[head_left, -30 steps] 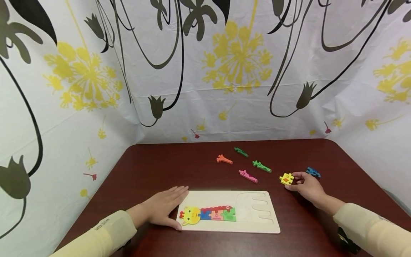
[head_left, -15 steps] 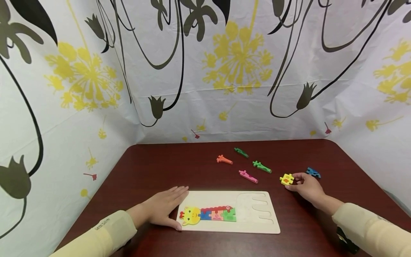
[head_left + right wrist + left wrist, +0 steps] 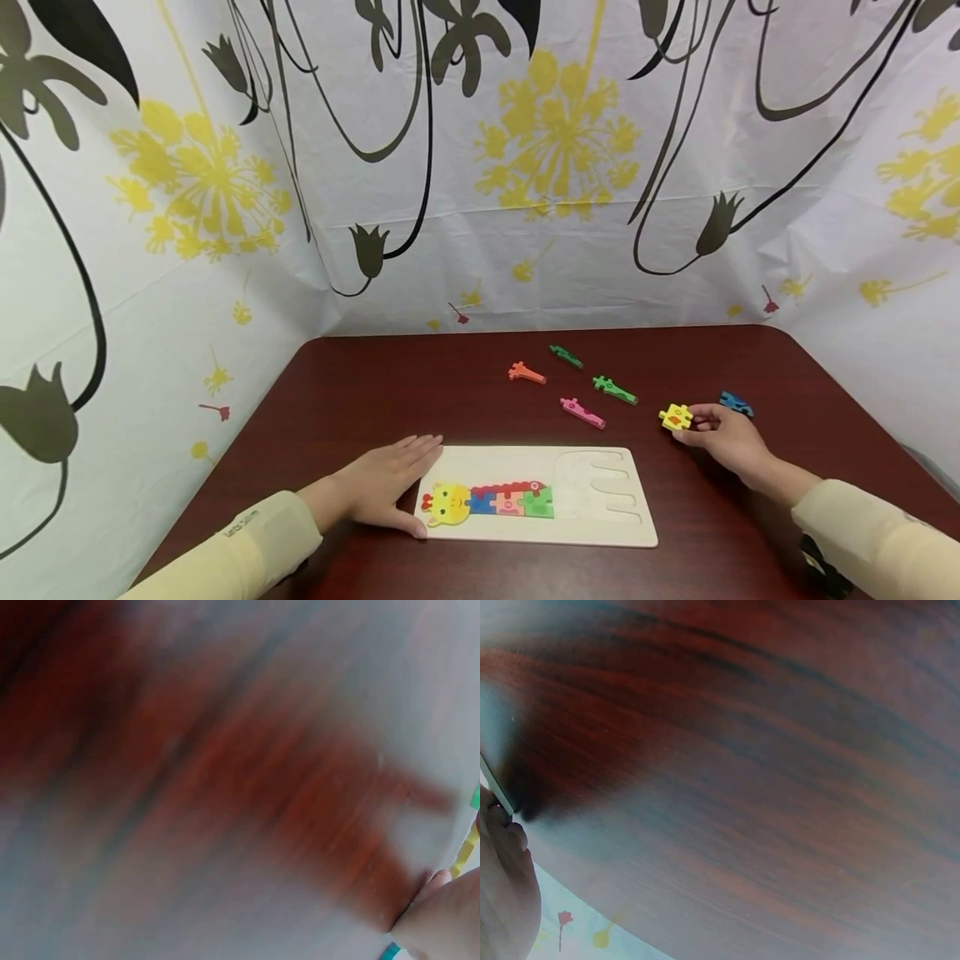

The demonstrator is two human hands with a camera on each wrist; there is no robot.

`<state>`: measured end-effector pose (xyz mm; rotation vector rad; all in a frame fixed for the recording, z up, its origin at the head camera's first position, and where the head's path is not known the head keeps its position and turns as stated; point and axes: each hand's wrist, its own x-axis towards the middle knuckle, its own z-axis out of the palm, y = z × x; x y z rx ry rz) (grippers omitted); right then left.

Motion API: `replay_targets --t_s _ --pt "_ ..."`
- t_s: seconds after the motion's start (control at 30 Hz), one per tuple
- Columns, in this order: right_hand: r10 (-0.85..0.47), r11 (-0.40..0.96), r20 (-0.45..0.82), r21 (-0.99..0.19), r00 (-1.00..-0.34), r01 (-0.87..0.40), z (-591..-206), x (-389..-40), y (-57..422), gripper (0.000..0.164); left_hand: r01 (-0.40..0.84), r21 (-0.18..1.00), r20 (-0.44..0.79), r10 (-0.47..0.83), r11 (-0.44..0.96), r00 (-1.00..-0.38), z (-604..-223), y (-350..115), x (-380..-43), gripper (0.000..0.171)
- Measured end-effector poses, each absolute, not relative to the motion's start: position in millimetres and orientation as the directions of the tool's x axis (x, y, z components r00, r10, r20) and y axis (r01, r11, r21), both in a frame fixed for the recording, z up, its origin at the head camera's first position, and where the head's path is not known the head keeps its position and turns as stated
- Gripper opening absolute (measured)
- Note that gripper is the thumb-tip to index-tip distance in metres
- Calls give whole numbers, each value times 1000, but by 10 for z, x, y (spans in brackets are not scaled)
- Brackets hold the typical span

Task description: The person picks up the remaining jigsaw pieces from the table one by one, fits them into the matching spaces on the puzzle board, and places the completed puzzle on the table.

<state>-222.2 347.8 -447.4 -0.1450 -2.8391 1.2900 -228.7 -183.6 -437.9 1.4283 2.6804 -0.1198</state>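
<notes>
My left hand (image 3: 390, 485) lies with straight fingers on the left end of a pale wooden puzzle board (image 3: 525, 535). In the board sit a yellow giraffe head (image 3: 449, 505) and blue, pink and green body pieces with a red mane strip; leg-shaped recesses show at the right. Off to the right, my right hand (image 3: 726, 439) pinches a yellow puzzle piece (image 3: 676, 417) between thumb and fingers. Just behind that hand is a blue puzzle piece (image 3: 737, 404). In the right wrist view only the yellow piece's edge (image 3: 463, 853) shows beside the hand.
Beyond the board lie loose pieces on the dark red table (image 3: 405, 392): pink (image 3: 582, 413), light green (image 3: 615, 390), orange (image 3: 527, 373) and dark green (image 3: 566, 357). A white patterned cloth (image 3: 480, 275) hangs behind the table and along its sides.
The yellow puzzle piece, pinched in my right hand, has shifted slightly to the right. My left hand stays on the board. The whole head view has drifted a little.
</notes>
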Motion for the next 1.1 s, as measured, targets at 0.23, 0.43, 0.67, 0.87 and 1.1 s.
replay_targets --t_s 0.23,0.43,0.67,0.87,1.1 --pt "64 640 2 -767 -998 39 -4437 -2205 3466 72 823 -14 -138 814 568 -565 -4356 -1818 -2276 110" --pt "65 630 12 -776 -998 32 -4403 -2195 3423 72 821 -15 -140 812 570 -567 -4351 -1817 -2268 110" --pt "72 619 48 -786 -996 7 -4367 -2189 3380 70 823 -21 -136 813 568 -565 -4349 -1821 -2272 110" --pt "67 612 65 -791 -996 -10 -4341 -2182 3315 68 823 -26 -135 814 567 -565 -4352 -1826 -2269 110" --pt "50 608 77 -793 -996 -31 -4290 -2159 3229 66 826 -26 -125 818 563 -561 -4351 -1824 -2265 110"
